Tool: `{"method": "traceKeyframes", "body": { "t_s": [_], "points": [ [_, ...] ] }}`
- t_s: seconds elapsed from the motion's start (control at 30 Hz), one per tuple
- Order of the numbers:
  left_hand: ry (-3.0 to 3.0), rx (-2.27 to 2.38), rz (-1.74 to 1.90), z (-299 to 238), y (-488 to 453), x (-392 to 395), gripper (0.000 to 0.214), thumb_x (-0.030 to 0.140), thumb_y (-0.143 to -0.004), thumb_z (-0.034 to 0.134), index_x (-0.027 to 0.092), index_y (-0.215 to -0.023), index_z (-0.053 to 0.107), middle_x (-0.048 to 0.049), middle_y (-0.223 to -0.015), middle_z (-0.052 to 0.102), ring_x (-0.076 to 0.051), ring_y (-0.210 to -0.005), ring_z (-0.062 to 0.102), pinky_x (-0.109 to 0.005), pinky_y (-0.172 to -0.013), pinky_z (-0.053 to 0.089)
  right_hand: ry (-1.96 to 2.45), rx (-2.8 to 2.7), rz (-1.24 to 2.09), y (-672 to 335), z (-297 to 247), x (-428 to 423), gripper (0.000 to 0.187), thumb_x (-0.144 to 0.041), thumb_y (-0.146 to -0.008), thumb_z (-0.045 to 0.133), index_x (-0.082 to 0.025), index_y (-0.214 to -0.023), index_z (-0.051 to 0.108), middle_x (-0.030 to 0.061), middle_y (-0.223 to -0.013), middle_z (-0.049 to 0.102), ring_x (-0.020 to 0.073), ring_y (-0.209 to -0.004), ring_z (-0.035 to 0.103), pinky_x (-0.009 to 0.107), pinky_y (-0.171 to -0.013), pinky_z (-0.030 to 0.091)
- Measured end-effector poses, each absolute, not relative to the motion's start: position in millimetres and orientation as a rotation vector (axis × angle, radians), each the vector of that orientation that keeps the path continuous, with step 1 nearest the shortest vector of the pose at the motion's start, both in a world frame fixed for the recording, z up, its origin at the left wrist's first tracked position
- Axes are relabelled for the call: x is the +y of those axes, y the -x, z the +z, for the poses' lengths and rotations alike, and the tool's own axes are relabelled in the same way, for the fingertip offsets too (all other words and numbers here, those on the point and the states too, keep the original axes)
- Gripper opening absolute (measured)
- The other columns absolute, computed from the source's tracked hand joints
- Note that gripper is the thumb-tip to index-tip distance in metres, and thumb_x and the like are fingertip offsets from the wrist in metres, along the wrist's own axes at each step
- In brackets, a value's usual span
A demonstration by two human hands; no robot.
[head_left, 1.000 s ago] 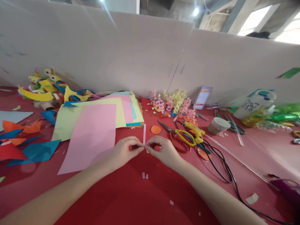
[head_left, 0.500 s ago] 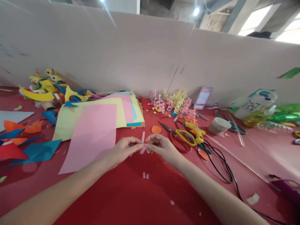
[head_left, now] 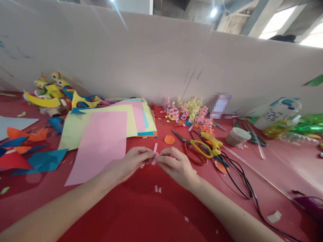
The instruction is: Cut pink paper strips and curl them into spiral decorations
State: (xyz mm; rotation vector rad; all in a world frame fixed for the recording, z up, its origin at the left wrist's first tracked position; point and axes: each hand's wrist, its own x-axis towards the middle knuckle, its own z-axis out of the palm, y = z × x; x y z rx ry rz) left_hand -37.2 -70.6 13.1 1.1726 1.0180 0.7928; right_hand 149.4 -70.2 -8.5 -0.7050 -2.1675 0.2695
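Note:
A narrow pink paper strip (head_left: 155, 148) is pinched between my two hands above the red table. My left hand (head_left: 137, 161) is closed, its thumb and forefinger pressed on the strip. From the other side my right hand (head_left: 176, 164) has its fingertips together on the strip's folded part, which they partly hide. Just below lie two small pink paper bits (head_left: 157, 189). Left of the hands is a pink paper sheet (head_left: 101, 144), my left wrist over its edge. Scissors (head_left: 194, 144) with yellow and red handles lie beyond my right hand, near an orange paper disc (head_left: 169, 139).
Curled pink and yellow paper pieces (head_left: 193, 112) stand by the grey partition (head_left: 126, 60). To the right are a yellow glue gun (head_left: 212, 143), its black cord (head_left: 242, 178), a paper cup (head_left: 237, 136) and a white bottle (head_left: 275, 112). Coloured paper cutouts (head_left: 42, 161) lie left.
My right hand has turned, its back now showing more and its fingers drawn together at the strip. My left hand keeps its pinch. The view has shifted slightly.

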Motion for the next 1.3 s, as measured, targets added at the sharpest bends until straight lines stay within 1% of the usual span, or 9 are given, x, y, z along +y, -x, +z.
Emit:
{"method": "traceKeyframes", "body": {
  "t_s": [0.13,0.27,0.43,0.63,0.7,0.9,1.0,1.13,1.3],
  "points": [
    [-1.155,1.027,0.804,14,36,-72,0.018,0.033,-0.073,0.063,0.019,-0.062,0.066,0.0019,-0.059,0.052,-0.011,-0.058,0.043,-0.026,-0.056,0.034,0.674,-2.227,0.157,-153,-10,-71,0.019,-0.018,-0.088,0.049,-0.023,-0.100,0.063,0.0064,-0.090,0.063,0.0152,-0.081,0.059,0.027,-0.071,0.048],
    [-1.156,1.039,0.819,16,36,-72,0.019,0.034,-0.073,0.064,0.018,-0.062,0.065,0.0027,-0.059,0.049,-0.010,-0.056,0.040,-0.025,-0.053,0.032,0.677,-2.181,0.203,-152,-10,-71,0.019,-0.019,-0.089,0.049,-0.024,-0.100,0.062,0.0055,-0.089,0.064,0.0141,-0.079,0.060,0.026,-0.070,0.049],
    [-1.205,1.061,0.822,15,35,-72,0.019,0.033,-0.074,0.063,0.017,-0.063,0.065,0.0020,-0.060,0.052,-0.010,-0.057,0.043,-0.025,-0.053,0.032,0.667,-2.101,0.287,-149,-9,-71,0.015,-0.016,-0.086,0.053,-0.024,-0.094,0.064,0.0046,-0.087,0.064,0.0134,-0.078,0.060,0.024,-0.070,0.049],
    [-1.336,1.084,0.848,16,35,-73,0.020,0.034,-0.076,0.060,0.017,-0.065,0.065,0.0027,-0.058,0.053,-0.010,-0.056,0.044,-0.024,-0.052,0.032,0.773,-1.883,0.670,-143,-4,-73,0.007,-0.017,-0.081,0.057,-0.022,-0.084,0.061,0.0023,-0.080,0.061,0.0122,-0.072,0.059,0.024,-0.066,0.051],
    [-1.384,1.090,0.871,15,35,-73,0.019,0.033,-0.077,0.059,0.018,-0.068,0.065,0.0031,-0.059,0.055,-0.010,-0.057,0.045,-0.024,-0.054,0.034,0.840,-1.801,0.816,-140,-5,-74,0.004,-0.019,-0.079,0.058,-0.021,-0.082,0.059,0.0021,-0.080,0.060,0.0131,-0.073,0.059,0.024,-0.064,0.051],
    [-1.577,1.124,0.864,14,37,-74,0.017,0.033,-0.080,0.055,0.020,-0.076,0.065,-0.0005,-0.078,0.063,-0.012,-0.066,0.054,-0.025,-0.060,0.042,0.904,-1.554,1.193,-134,-10,-72,0.008,-0.025,-0.077,0.058,-0.019,-0.082,0.054,0.0006,-0.076,0.056,0.0120,-0.070,0.056,0.023,-0.060,0.049],
    [-1.608,1.139,0.847,15,36,-75,0.017,0.032,-0.081,0.054,0.020,-0.078,0.065,-0.0019,-0.081,0.064,-0.014,-0.070,0.056,-0.026,-0.062,0.044,0.898,-1.487,1.292,-134,-11,-70,0.014,-0.027,-0.075,0.060,-0.019,-0.084,0.054,0.0002,-0.075,0.054,0.0119,-0.070,0.055,0.022,-0.059,0.047],
    [-1.622,1.125,0.842,15,36,-74,0.016,0.032,-0.079,0.056,0.019,-0.078,0.064,-0.0026,-0.081,0.063,-0.017,-0.077,0.058,-0.029,-0.070,0.047,0.935,-1.481,1.415,-136,-8,-67,0.016,-0.033,-0.075,0.061,-0.018,-0.079,0.055,-0.0001,-0.071,0.054,0.0116,-0.064,0.054,0.023,-0.055,0.046],
    [-1.689,1.158,0.828,11,36,-71,0.015,0.031,-0.079,0.056,0.018,-0.075,0.063,-0.0019,-0.078,0.063,-0.015,-0.075,0.058,-0.029,-0.071,0.046,0.939,-1.519,1.432,-139,-8,-63,0.019,-0.035,-0.074,0.063,-0.018,-0.077,0.056,-0.0005,-0.071,0.056,0.0112,-0.066,0.053,0.024,-0.061,0.045]
  ]
}}
